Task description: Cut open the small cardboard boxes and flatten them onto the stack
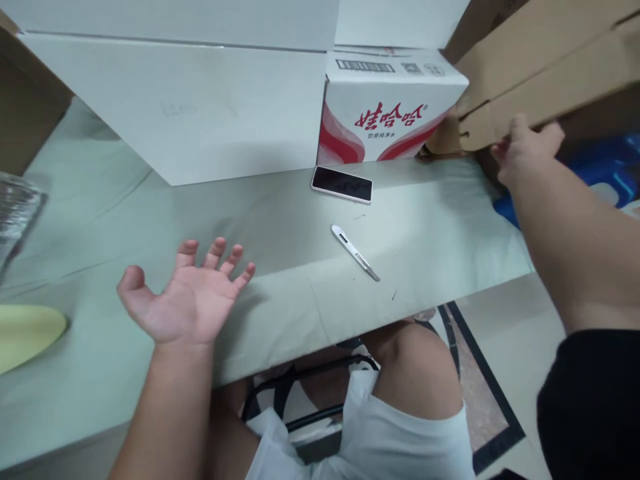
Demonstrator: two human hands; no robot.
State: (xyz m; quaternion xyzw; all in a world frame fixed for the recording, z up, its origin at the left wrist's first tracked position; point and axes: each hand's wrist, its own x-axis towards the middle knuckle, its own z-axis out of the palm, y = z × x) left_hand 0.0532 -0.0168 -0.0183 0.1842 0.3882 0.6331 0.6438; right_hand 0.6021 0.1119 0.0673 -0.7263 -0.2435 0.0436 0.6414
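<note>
My left hand point(193, 300) is held palm up over the left part of the cloth-covered table, fingers spread, with nothing in it. At the far right my right hand point(527, 150) reaches to the lower edge of a brown cardboard box point(555, 73). Its fingers are bent round that edge, though motion smears them a little. Between my hands lie a white utility knife point(355, 252), pointing toward the table's front edge, and a phone point(343, 185) with a dark screen.
A white carton with red print point(393, 123) stands at the back, beside a large white box point(240, 113). Blue packages point(600, 167) sit under my right arm. On the left are a yellow rounded object point(30, 333) and a silvery plastic-wrapped item point(17, 210).
</note>
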